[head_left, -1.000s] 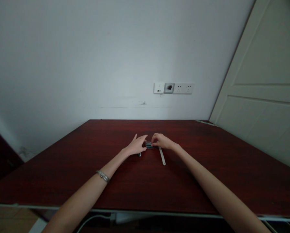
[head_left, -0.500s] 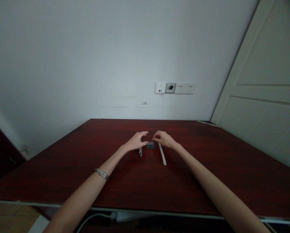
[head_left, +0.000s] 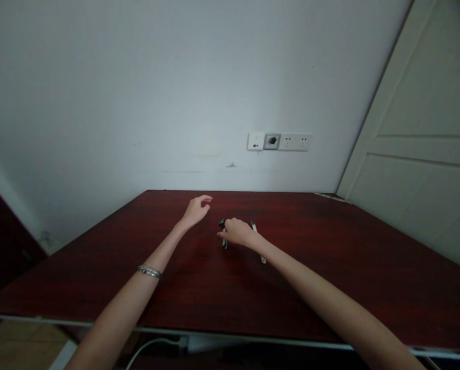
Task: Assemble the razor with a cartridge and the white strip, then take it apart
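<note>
Light is dim, cool and diffuse; the matte white plaster wall (head_left: 199, 92) is brightest around its middle and falls to grey at the sides, with the upper right corner darkest. The glossy dark red-brown wooden tabletop (head_left: 199, 298) carries a faint sheen and soft shadow below the bare right hand (head_left: 235, 231). Wide-angle stretch slants the pale panelled door (head_left: 426, 169). Small details near that hand look soft, and the space under the tabletop sinks nearly to black
</note>
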`<state>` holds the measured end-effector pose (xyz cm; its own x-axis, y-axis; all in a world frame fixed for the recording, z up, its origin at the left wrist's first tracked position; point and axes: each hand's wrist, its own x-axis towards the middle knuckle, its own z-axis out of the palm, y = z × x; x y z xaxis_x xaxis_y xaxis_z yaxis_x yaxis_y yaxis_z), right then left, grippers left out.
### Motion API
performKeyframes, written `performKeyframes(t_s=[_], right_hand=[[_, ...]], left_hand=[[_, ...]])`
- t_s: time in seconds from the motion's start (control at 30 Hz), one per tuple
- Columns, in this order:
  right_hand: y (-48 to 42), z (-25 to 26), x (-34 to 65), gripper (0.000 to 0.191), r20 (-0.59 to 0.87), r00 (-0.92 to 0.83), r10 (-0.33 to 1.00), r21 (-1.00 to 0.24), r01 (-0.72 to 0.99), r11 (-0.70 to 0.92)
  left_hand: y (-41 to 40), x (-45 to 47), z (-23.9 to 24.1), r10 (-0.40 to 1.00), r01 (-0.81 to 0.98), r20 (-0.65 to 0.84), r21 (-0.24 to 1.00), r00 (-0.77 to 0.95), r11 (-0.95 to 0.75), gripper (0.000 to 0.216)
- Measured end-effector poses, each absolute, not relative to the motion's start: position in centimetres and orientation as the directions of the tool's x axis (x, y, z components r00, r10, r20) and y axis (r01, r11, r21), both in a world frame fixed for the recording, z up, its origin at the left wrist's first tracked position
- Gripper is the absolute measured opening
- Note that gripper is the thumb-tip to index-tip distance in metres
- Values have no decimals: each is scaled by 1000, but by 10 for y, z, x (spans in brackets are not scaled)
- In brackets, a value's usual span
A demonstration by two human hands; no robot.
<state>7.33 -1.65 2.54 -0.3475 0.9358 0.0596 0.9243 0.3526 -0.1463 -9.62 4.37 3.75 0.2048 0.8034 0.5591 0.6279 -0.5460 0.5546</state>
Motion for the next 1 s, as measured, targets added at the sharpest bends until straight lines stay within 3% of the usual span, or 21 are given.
performKeyframes(t_s=[0.43, 0.7, 0.87, 1.0], right_hand=[[-17, 28, 51, 34, -70, -281, 957, -116, 955, 272], [-16, 26, 51, 30, -79, -272, 959, -141, 955, 259], [-11, 30, 63, 32, -29, -284, 958, -159, 948, 277], [0, 38, 97, 35, 113, -245, 963, -181, 948, 262]], left_hand=[[37, -99, 38, 823, 688, 510, 505, 249, -521, 35], [35, -94, 29, 774, 719, 527, 378, 351, -584, 33], [38, -97, 31, 770, 716, 527, 372, 360, -590, 27], [39, -96, 31, 773, 658, 481, 429, 413, -618, 29]])
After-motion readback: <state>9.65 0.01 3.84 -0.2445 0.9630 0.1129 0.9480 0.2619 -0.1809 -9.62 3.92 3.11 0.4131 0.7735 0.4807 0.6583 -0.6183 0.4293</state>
